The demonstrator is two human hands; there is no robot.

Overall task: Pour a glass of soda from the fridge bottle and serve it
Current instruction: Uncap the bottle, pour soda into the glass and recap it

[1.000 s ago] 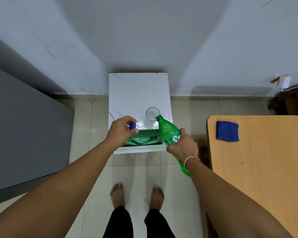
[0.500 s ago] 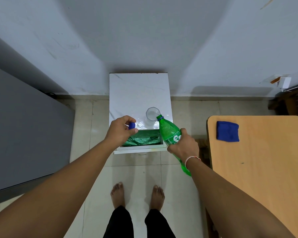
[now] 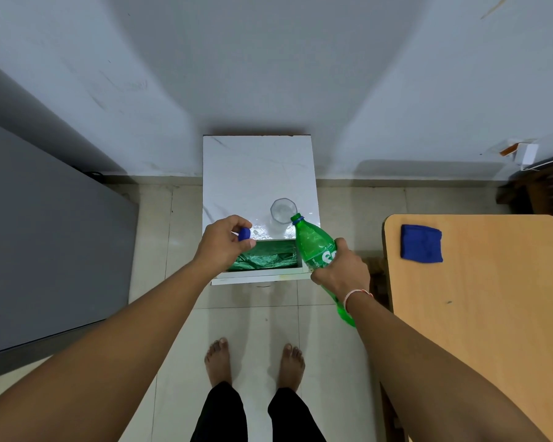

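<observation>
A clear glass [image 3: 283, 212] stands upright near the front right of the white marble-look cabinet top [image 3: 253, 167]. My right hand [image 3: 342, 269] grips a green soda bottle [image 3: 315, 247] around its label, tilted so its uncapped mouth sits at the glass's right rim. My left hand [image 3: 222, 247] hovers left of the glass and pinches the blue bottle cap [image 3: 244, 233] between thumb and fingers. Whether liquid flows I cannot tell.
An open compartment lined with a green bag [image 3: 265, 258] sits at the cabinet's front. A grey fridge [image 3: 45, 234] fills the left. A wooden table [image 3: 492, 298] with a folded blue cloth [image 3: 421, 243] stands at right. My bare feet [image 3: 253, 362] stand on the tiled floor.
The bottle has tipped slightly further, its mouth nearer the glass rim. My left hand with the cap stays almost still.
</observation>
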